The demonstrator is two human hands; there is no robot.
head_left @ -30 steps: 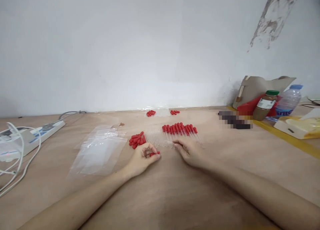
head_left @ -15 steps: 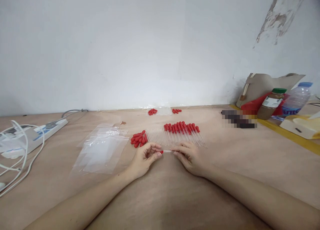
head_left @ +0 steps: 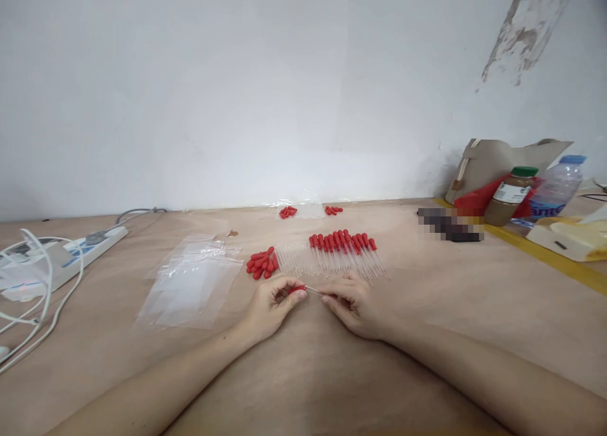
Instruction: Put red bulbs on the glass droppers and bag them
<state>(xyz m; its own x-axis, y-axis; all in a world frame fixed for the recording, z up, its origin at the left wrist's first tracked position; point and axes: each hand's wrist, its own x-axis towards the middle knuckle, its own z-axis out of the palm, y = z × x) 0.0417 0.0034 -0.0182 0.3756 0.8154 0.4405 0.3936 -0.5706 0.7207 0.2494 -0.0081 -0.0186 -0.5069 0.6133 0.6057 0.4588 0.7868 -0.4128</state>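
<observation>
My left hand (head_left: 275,304) pinches a red rubber dropper bulb (head_left: 297,289) between thumb and fingers. From the right, my right hand (head_left: 351,303) grips a thin clear glass pipette tube (head_left: 313,290), whose end meets the bulb's mouth; how far it sits inside cannot be made out. Just beyond my hands lie a row of bare glass tubes (head_left: 294,259) and, to their right, a row of droppers with red bulbs (head_left: 341,241). A pile of loose red bulbs (head_left: 262,263) rests beside the tubes, near my left hand.
Clear zip bags (head_left: 192,284) lie to the left, near a power strip (head_left: 102,243) with white cables. Small groups of red bulbs (head_left: 288,212) lie on plastic by the wall. At right stand a green-capped bottle (head_left: 511,195), a clear bottle (head_left: 559,186) and a grey bag (head_left: 493,161).
My right hand has moved slightly left, closer to my left hand. The tube now slants a little, and more of the red bulb shows in my left fingers.
</observation>
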